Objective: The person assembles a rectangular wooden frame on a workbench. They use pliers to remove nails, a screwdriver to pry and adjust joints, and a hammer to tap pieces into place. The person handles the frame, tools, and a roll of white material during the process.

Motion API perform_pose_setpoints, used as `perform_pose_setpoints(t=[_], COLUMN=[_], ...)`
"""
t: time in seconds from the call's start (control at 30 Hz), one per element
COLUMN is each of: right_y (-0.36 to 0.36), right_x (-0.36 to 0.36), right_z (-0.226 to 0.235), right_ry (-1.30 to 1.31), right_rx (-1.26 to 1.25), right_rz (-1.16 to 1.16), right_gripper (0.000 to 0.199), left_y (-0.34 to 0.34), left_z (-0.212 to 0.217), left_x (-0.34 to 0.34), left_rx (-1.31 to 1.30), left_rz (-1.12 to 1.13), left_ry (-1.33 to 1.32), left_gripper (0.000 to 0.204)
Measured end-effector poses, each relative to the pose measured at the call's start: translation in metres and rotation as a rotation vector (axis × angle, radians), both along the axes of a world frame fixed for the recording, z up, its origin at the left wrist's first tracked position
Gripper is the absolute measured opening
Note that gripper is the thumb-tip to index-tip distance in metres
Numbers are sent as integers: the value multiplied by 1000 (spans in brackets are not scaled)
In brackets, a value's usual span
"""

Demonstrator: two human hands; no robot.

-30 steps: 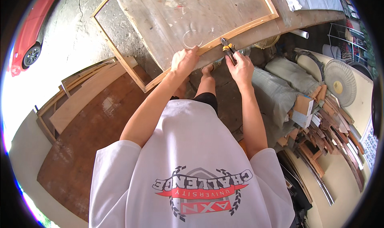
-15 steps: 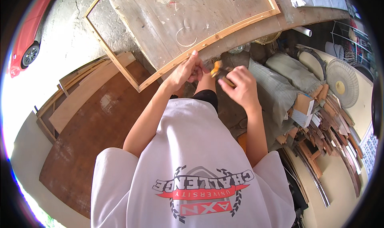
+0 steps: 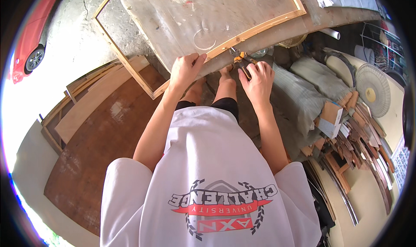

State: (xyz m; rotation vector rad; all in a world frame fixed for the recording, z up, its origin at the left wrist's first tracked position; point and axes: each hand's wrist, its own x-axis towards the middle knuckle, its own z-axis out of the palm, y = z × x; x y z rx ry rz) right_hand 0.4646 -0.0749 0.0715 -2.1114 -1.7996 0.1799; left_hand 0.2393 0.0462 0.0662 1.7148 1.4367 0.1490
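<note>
A thin wooden frame (image 3: pixel 260 26) lies on the worktable (image 3: pixel 182 24), with part of its left side past the table edge. My left hand (image 3: pixel 186 71) is closed around the frame's near rail, its thumb along the top. In my right hand (image 3: pixel 258 83) is a pair of pliers (image 3: pixel 242 61) with yellow and black handles. The pliers' metal jaws point away from me and reach the near rail, right of my left hand. Whether the jaws grip anything there is too small to tell.
A large brown board (image 3: pixel 104 147) leans at the left beside wood strips. To the right are filled grey sacks (image 3: pixel 297 93), a pile of scrap wood (image 3: pixel 359 138) and a fan (image 3: pixel 372 91). A red car (image 3: pixel 32 26) stands far left.
My left hand has gone from near the pliers to the frame's rail and closed on it. The pliers have moved forward, their jaws now at the rail.
</note>
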Motion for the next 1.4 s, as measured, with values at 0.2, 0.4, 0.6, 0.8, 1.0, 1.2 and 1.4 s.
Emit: perform_pose_setpoints(t=[0.2,0.4,0.6,0.8,1.0,1.2,1.4], right_y=[3,7,14,22,4,2,3], right_x=[-23,-40,-58,-67,-74,-53,-40], right_z=[-4,5,11,9,-18,-32,-29], right_ry=[31,50,23,91,86,-111,39], right_rx=[-39,-179,-248,-274,-128,132,3], right_rz=[-69,-131,-241,-309,-247,-33,-8], right_gripper=[25,26,30,34,29,26,24], left_y=[9,6,4,1,-3,-4,-3], left_z=[-10,-22,-33,-44,-47,-47,-49], left_x=[6,13,14,13,16,15,16], left_rx=[165,127,163,164,200,210,176], left_rz=[-109,-243,-262,-258,-217,-211,-207], left_ry=[30,81,57,-5,5,4,20], left_gripper=[35,33,25,21,21,22,23])
